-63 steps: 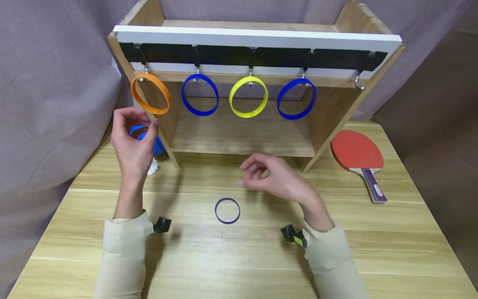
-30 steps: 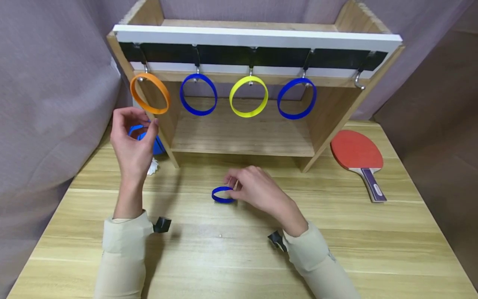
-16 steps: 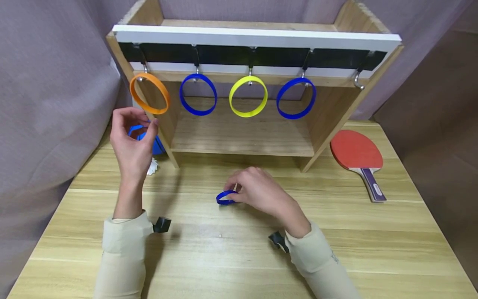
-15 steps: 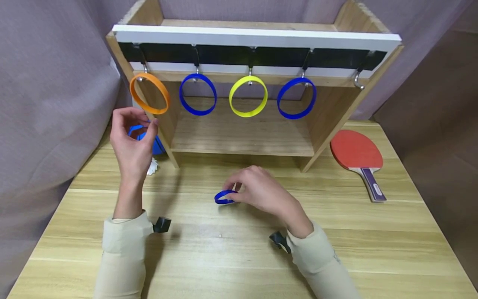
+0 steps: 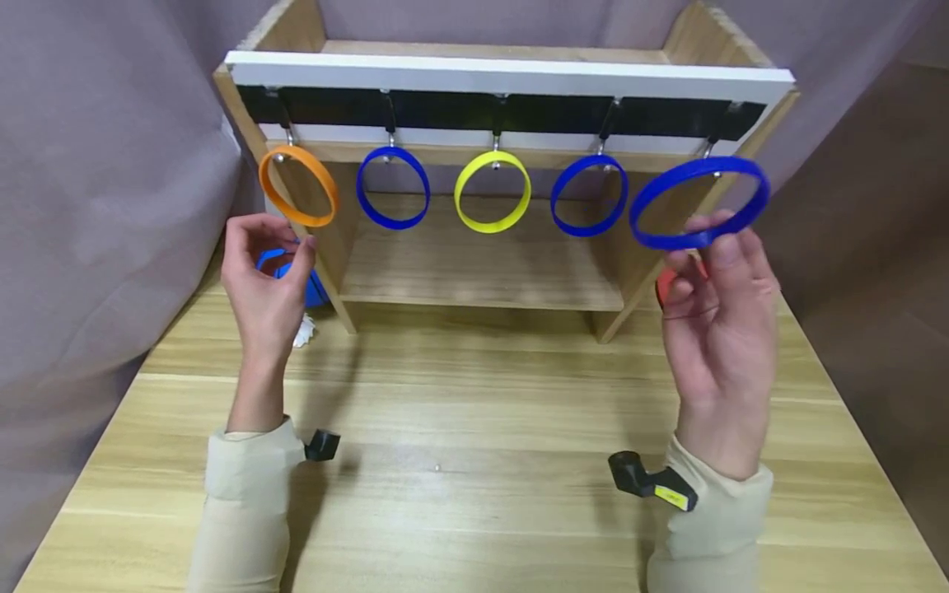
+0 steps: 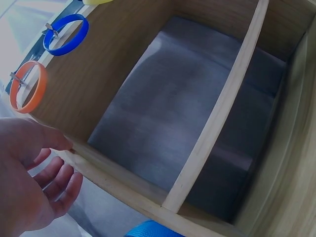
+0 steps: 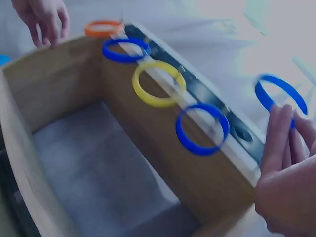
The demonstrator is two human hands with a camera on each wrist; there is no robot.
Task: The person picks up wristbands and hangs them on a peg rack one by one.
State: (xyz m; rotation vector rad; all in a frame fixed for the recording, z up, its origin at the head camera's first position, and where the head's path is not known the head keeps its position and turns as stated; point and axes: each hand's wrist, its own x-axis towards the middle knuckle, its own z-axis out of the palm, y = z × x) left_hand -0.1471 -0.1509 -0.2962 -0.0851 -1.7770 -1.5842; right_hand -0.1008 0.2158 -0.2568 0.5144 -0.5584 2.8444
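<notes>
In the head view my right hand (image 5: 719, 329) is raised at the right, pinching a blue ring (image 5: 667, 240), a thin flat band, by its lower edge between thumb and fingers. The ring overlaps the far-right hook (image 5: 708, 148) in this view; from the right wrist it shows out in front of the rail. My left hand (image 5: 263, 280) grips the front edge of the wooden shelf's left panel (image 6: 113, 182), thumb on the edge and the other fingers bent outside it. Above that hand an orange ring (image 5: 326, 175) hangs on the leftmost hook.
On the middle hooks hang a blue ring (image 5: 394, 224), a yellow ring (image 5: 493, 226) and another blue ring (image 5: 588, 231). A blue object (image 5: 315, 288) and a white shuttlecock-like piece (image 5: 304, 331) lie by the left panel. A red table-tennis bat (image 5: 665, 284) is mostly hidden behind my right hand.
My right hand has picked the blue ring up off the table and carried it up and right to the far-right hook. The left hand has stayed in place.
</notes>
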